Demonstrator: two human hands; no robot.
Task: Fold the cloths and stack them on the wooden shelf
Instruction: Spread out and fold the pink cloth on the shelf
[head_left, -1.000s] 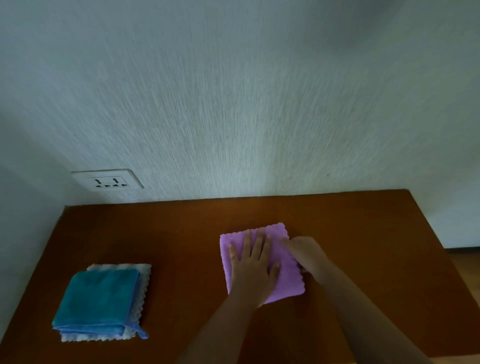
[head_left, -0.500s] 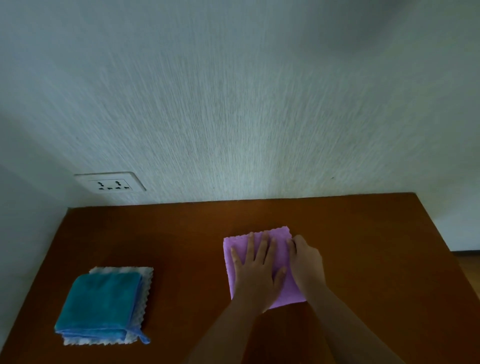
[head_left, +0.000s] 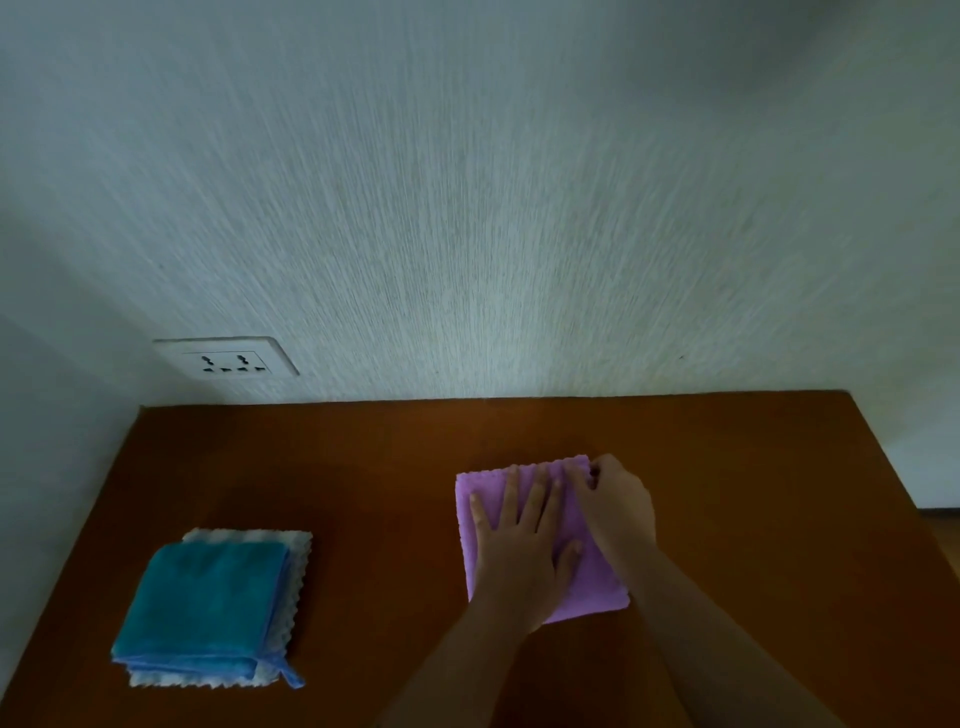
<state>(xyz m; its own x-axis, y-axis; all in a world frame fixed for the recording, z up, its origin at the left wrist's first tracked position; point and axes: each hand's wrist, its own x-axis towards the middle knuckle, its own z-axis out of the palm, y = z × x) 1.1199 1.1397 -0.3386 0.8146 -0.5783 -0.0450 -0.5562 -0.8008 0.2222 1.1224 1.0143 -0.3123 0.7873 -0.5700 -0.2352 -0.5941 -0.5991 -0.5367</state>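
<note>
Right of centre on the wooden shelf (head_left: 363, 493), the left hand (head_left: 519, 545) presses flat, fingers spread, on the folded purple cloth (head_left: 587, 592), while the right hand (head_left: 618, 504) curls its fingers onto that smooth, scallop-edged square's upper right corner.

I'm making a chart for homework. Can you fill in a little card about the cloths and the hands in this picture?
purple cloth: folded, lying on the wooden shelf, right of the middle
left hand: flat on top of the purple cloth, fingers straight
right hand: fingers curled at the cloth's far right corner, seemingly pinching it
stack: blue cloth folded on top of a white cloth, at the shelf's left
behind: wall socket, above the shelf's left end
</note>
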